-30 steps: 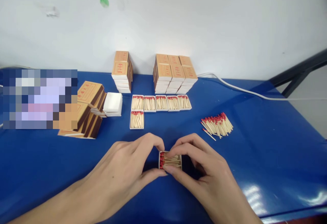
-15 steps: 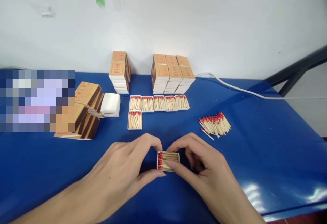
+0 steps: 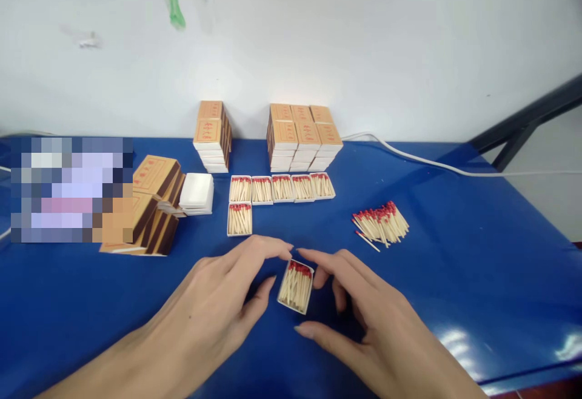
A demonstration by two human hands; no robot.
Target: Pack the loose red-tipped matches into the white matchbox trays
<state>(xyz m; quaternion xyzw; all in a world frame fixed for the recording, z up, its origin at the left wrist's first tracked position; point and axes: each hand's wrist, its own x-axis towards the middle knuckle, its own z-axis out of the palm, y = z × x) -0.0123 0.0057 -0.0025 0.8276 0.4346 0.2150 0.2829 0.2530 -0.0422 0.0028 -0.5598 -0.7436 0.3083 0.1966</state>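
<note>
Red print on matchbox stacks (image 3: 300,135) unreadable; left hand (image 3: 213,302) and right hand (image 3: 364,314), fingers loosely spread, fingertips touch far end of filled match tray (image 3: 296,285), no grip

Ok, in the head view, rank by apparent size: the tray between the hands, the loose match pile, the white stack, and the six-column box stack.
1. Six-column box stack, largest.
2. Loose match pile.
3. Tray between the hands and white stack: look alike; the tray sits nearer the camera, so unranked.
</note>
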